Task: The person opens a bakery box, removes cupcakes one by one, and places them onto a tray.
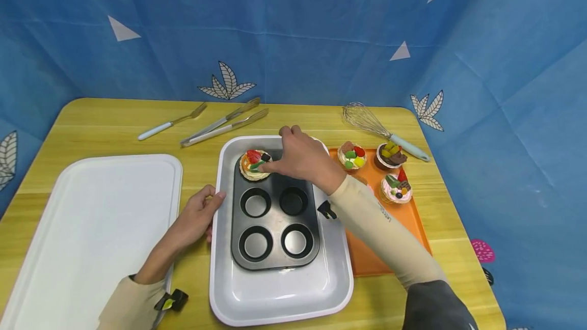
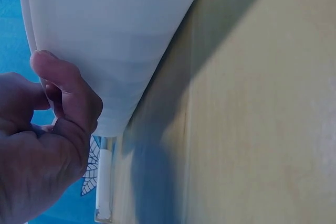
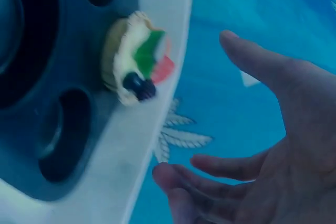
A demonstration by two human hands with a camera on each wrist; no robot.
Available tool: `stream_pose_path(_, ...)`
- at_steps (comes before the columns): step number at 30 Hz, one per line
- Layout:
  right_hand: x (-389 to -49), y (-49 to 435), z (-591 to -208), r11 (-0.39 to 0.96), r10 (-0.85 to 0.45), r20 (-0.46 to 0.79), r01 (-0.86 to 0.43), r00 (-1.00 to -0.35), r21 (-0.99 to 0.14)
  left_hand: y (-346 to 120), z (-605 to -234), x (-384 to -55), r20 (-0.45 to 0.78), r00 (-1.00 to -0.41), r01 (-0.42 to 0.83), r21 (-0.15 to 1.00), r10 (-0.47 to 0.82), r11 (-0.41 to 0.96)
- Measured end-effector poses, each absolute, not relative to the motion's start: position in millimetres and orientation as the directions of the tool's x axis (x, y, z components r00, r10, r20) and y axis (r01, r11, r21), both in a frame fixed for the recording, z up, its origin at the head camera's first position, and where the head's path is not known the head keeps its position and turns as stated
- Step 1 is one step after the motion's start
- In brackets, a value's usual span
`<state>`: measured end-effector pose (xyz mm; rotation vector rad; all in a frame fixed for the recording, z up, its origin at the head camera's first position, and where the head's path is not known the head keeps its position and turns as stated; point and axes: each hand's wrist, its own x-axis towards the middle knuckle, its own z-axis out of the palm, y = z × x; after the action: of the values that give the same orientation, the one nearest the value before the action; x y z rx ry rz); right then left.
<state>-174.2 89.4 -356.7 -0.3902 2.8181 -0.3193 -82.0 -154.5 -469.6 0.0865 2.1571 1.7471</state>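
A dark muffin tin lies inside a deep white tray. At its far left cup sits a cupcake with red, green and dark toppings, also visible in the right wrist view. My right hand hovers over the tin's far end, fingers spread and apart from the cupcake; it hides the far right cup. The other cups in sight hold nothing. My left hand pinches the tray's left rim between thumb and fingers, as the left wrist view also shows.
On the right, several cupcakes stand on an orange tray, partly behind my right arm. A whisk lies behind it. A fork and tongs lie at the back left, near a flat white tray.
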Motion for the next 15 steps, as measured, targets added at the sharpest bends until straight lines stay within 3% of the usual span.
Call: stream_pose_path(15,-186.3,52.4,-406.4,0.929,-0.34,-0.277,-0.274,-0.899,-0.249,-155.2,-473.2,-83.5,-0.245,-0.931,-0.185,0.955,0.269,0.23)
